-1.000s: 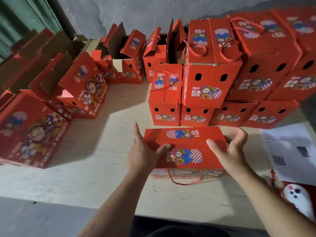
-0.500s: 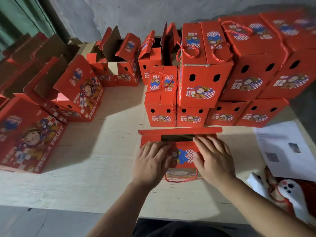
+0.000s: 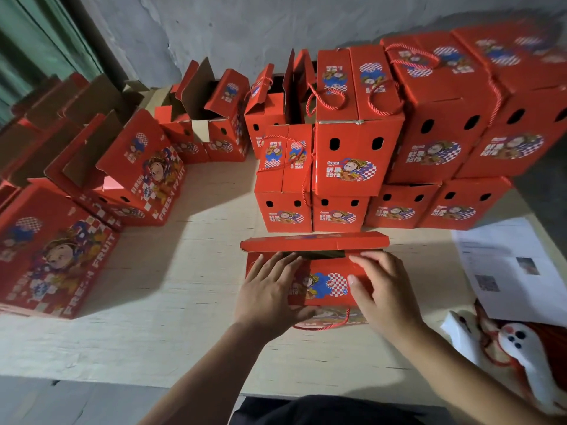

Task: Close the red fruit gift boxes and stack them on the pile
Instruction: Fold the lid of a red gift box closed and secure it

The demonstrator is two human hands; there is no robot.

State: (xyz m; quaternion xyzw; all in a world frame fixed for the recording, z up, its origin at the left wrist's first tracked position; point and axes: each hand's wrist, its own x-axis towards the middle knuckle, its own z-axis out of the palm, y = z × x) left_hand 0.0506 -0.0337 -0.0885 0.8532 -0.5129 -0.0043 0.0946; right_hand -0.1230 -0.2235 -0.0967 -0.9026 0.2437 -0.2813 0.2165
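Note:
A red fruit gift box (image 3: 322, 286) stands on the table right in front of me. Its near top flap lies folded down. Its far flap (image 3: 313, 242) stands up behind, with a dark gap between the two. My left hand (image 3: 270, 296) presses flat on the left of the near flap. My right hand (image 3: 380, 292) lies on the right of it, fingers spread and thumb toward the printed label. The box's red rope handle hangs at the near side. The pile of closed red boxes (image 3: 399, 142) rises just behind, two layers high.
Several open red boxes (image 3: 211, 124) line the back and left of the pale wooden table (image 3: 184, 302). A flat box (image 3: 55, 250) lies at the far left. Printed paper sheets (image 3: 509, 265) and a red-and-white bag (image 3: 521, 348) sit at the right edge.
Both hands went from holding the box's sides to lying flat on its near top flap. The far flap now stands up, leaving a gap.

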